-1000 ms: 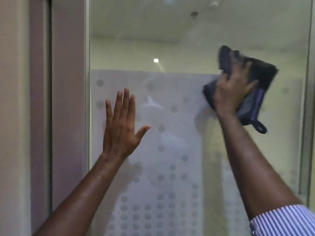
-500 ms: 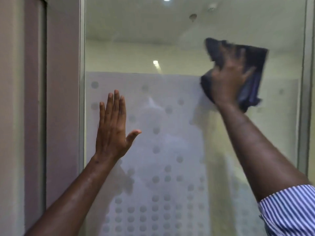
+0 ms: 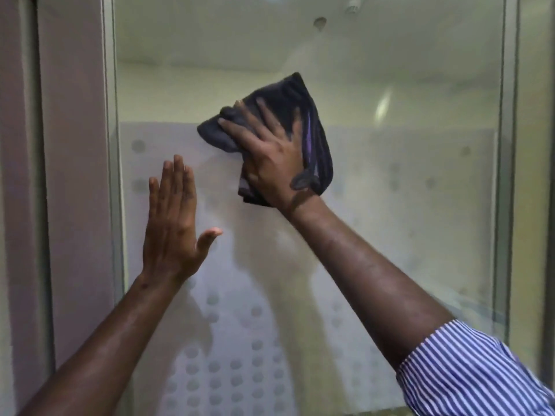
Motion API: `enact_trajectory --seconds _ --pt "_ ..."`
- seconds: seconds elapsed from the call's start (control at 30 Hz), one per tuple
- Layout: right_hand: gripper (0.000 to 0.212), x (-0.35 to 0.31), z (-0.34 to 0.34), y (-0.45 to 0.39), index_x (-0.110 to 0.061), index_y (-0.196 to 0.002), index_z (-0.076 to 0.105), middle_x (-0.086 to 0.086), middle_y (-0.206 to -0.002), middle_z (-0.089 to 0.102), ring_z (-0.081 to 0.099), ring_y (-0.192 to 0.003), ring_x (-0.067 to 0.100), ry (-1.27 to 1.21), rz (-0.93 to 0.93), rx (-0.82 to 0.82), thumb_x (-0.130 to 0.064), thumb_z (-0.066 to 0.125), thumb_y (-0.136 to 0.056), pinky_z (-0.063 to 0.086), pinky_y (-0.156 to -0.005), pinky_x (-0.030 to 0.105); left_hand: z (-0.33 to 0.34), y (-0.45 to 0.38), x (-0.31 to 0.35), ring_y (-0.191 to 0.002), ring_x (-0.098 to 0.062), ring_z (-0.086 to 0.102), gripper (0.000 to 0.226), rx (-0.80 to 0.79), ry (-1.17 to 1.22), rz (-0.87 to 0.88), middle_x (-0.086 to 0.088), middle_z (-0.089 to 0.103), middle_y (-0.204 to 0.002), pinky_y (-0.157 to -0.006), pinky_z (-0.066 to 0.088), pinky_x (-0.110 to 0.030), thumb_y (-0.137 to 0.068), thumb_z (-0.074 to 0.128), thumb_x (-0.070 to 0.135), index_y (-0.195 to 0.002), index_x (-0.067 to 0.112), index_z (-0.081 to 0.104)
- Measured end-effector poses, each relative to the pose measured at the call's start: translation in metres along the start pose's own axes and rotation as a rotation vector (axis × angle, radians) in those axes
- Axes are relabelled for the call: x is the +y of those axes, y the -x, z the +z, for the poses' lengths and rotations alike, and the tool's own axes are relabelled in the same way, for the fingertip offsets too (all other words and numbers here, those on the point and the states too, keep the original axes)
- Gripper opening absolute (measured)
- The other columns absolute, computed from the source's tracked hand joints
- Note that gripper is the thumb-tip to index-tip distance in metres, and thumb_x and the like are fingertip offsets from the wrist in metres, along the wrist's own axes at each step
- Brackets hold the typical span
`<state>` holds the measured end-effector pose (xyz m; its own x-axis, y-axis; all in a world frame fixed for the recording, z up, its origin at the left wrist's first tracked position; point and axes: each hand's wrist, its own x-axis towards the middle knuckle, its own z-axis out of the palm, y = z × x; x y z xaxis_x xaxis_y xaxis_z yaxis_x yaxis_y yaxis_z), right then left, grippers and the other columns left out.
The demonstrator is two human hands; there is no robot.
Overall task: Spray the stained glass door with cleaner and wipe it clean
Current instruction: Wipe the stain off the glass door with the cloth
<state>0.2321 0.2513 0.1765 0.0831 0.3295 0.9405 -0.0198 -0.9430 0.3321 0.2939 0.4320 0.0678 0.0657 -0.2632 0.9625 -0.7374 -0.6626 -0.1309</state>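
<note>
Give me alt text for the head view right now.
The right hand presses a dark cloth flat against the glass door, fingers spread. The left hand rests open-palmed on the dotted frosted glass, lower left of the cloth.

This looks like an office or other commercial interior: beyond the hands stands a framed glass door (image 3: 390, 205) with a frosted film of grey dots (image 3: 234, 373), which reflects a plain ceiling with recessed lights (image 3: 383, 105), and left of them a mauve wall panel (image 3: 75, 175).
</note>
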Motion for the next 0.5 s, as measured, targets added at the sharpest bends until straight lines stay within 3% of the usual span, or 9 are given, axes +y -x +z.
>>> enact_trajectory --seconds 0.07,0.13,0.27,0.4,0.5 --pt "0.071 0.041 -0.018 0.004 -0.042 -0.146 0.05 -0.011 -0.16 0.041 0.029 -0.153 0.019 0.066 0.17 0.003 -0.025 0.05 -0.077 0.009 -0.119 0.068 0.0 0.0 -0.001 -0.159 -0.038 0.001 0.109 0.003 0.01 0.005 -0.023 0.002 -0.17 -0.127 0.005 -0.061 -0.089 0.001 0.081 -0.16 -0.002 0.008" --pt "0.074 0.094 -0.04 0.021 -0.046 -0.15 0.041 -0.015 -0.164 0.033 0.022 -0.155 0.015 0.102 0.454 0.041 -0.027 0.05 -0.079 0.008 -0.12 0.065 0.0 0.0 -0.001 -0.158 -0.038 0.002 0.109 0.01 0.017 0.008 -0.024 0.004 -0.169 -0.126 0.005 -0.062 -0.09 0.001 0.081 -0.16 -0.003 0.009" --pt "0.066 0.166 -0.081 0.081 -0.039 -0.154 0.036 -0.009 -0.165 0.031 0.021 -0.155 0.019 0.105 0.944 0.195 -0.027 0.042 -0.089 0.013 -0.119 0.066 0.001 0.001 -0.002 -0.159 -0.038 0.004 0.109 0.045 0.055 0.022 -0.025 0.007 -0.169 -0.127 0.006 -0.06 -0.091 0.002 0.08 -0.159 -0.005 0.012" --pt "0.054 0.169 -0.084 0.116 -0.038 -0.152 0.04 -0.007 -0.165 0.032 0.02 -0.156 0.021 0.045 1.142 0.329 -0.029 0.044 -0.099 0.007 -0.121 0.066 -0.002 0.002 0.0 -0.158 -0.038 0.009 0.11 0.074 0.147 0.041 -0.027 0.012 -0.168 -0.127 0.008 -0.06 -0.091 0.0 0.079 -0.157 -0.008 0.017" --pt "0.054 0.143 -0.068 0.103 -0.041 -0.152 0.04 -0.008 -0.166 0.03 0.017 -0.157 0.021 0.011 1.103 0.335 -0.03 0.045 -0.099 0.002 -0.121 0.067 -0.004 0.003 0.001 -0.158 -0.039 0.01 0.111 0.081 0.19 0.051 -0.028 0.015 -0.167 -0.126 0.009 -0.061 -0.092 0.0 0.078 -0.156 -0.01 0.02"
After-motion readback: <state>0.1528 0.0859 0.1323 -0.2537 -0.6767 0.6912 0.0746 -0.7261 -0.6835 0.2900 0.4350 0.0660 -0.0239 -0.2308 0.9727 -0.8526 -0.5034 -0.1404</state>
